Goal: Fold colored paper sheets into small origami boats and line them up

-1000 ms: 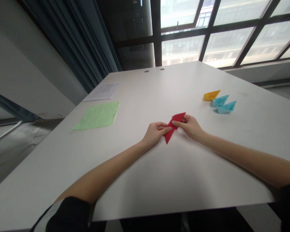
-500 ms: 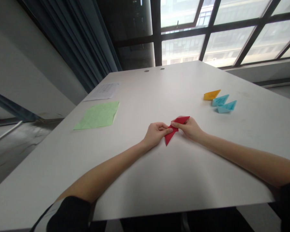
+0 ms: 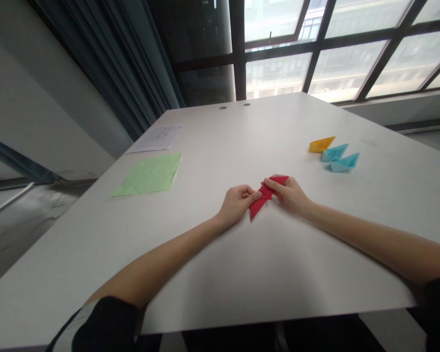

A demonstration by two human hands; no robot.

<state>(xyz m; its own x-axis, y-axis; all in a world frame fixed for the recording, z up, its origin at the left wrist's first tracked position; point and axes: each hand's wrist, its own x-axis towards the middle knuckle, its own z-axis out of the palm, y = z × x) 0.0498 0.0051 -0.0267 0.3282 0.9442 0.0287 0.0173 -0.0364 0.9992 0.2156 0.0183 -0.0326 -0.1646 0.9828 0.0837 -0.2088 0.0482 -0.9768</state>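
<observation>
A folded red paper (image 3: 258, 207) with pointed ends is held between my two hands, over the middle of the near half of the table. My left hand (image 3: 238, 202) pinches it near its lower left part, thumb on top. My right hand (image 3: 288, 193) grips the upper right part, with the thumb lying across the paper and the fingers beneath it. One red point sticks out down and to the left, the other up and to the right. The undersides of the folds are hidden by my fingers.
Right of my hands on the white table (image 3: 220, 274) are a folded yellow paper boat (image 3: 320, 144) and two light blue ones, a farther boat (image 3: 335, 153) and a nearer boat (image 3: 344, 163). To the left lie a green paper sheet (image 3: 150, 174) and a printed white sheet (image 3: 156, 139).
My right thumb has shifted slightly up and right along the red paper, so more of its middle shows. The left hand has hardly moved and keeps its pinch.
</observation>
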